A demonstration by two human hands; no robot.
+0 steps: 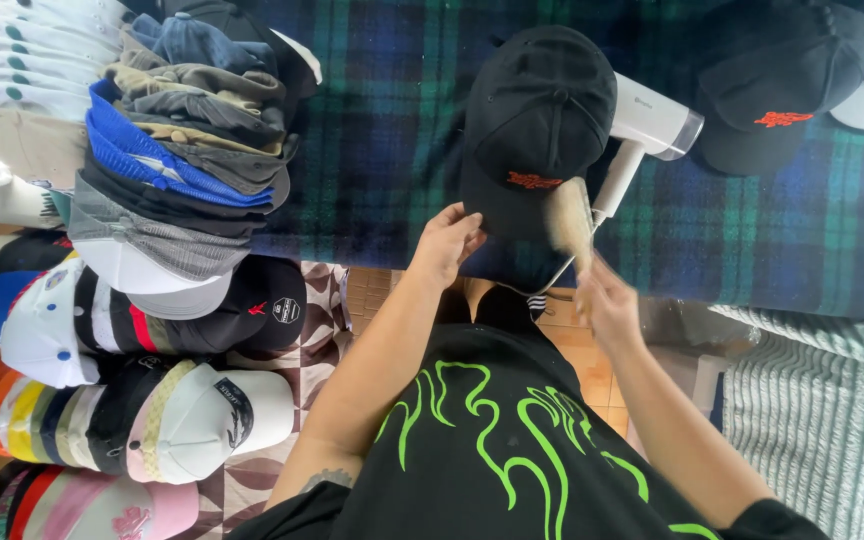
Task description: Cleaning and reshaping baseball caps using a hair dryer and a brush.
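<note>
While we looked down from the head camera, a black cap with a small red embroidered mark on its front lay on the counter, which was covered by a dark blue and green plaid cloth. Its crown stood rounded, with stitched seams and eyelets showing, and its brim pointed toward us. Our left hand pinched the near edge of the brim, fingers closed narrowly on it. Our right hand was wrapped around the handle of a pale-bristled brush, whose blurred bristles met the side of the cap's brim. A white handheld steamer lay just behind the cap, touching it, its cord trailing toward us. Farther right sat a second black cap with a red mark, well apart from the first. We saw no boxes or bins; instead, caps were nested in long stacks at the left, in white, blue, grey, tan, black and pink.
</note>
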